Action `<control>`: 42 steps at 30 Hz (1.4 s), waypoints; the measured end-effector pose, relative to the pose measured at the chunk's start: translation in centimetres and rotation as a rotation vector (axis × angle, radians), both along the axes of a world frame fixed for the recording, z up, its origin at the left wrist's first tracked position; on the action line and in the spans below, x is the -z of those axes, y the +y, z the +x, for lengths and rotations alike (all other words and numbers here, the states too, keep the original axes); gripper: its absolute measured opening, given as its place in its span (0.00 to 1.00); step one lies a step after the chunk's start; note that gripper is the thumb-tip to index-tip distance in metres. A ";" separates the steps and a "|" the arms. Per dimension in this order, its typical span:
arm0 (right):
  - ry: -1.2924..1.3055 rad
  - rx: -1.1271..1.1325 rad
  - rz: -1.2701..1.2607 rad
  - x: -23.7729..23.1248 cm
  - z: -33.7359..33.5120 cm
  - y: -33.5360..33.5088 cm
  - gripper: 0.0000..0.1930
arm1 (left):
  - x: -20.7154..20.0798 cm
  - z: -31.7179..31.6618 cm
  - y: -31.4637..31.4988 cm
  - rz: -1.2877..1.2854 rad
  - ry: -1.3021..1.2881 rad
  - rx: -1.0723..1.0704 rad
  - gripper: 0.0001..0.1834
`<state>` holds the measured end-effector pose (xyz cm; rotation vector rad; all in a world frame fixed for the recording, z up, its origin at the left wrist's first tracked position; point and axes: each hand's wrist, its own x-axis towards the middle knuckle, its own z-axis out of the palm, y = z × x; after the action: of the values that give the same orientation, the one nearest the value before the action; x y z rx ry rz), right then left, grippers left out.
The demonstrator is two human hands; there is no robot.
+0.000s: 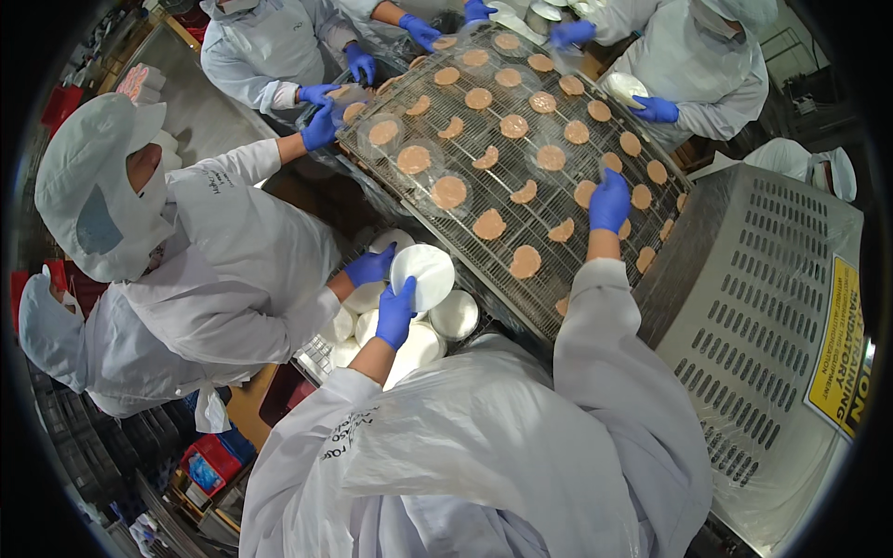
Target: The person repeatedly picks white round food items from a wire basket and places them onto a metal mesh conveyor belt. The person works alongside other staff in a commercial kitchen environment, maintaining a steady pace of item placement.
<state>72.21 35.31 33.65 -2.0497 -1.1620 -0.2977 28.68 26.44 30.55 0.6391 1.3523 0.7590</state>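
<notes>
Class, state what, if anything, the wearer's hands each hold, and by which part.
Left hand: a white disc, by its lower-left edge. Right hand: at a patty; whether it is held cannot be told.

from here i count ten blue-gloved hands (610, 203), one wire belt (563, 265), five crescent-shaped patties (486, 158), roughly thirty rounder patties (513, 126) since the far edge is hard to make out, one white disc (431, 277) in the wearer's left hand (397, 316), one slotted metal housing (744, 316) and one yellow sign (839, 344).
</notes>
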 end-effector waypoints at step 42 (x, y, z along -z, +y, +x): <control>2.667 -1.309 -0.113 12.2 -24.3 -27.9 0.24 | -6.2 4.9 -23.7 0.193 -0.098 0.094 0.16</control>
<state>47.92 7.41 21.43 0.0338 -0.1469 2.1851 33.57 2.72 36.73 0.8017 1.1601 0.8401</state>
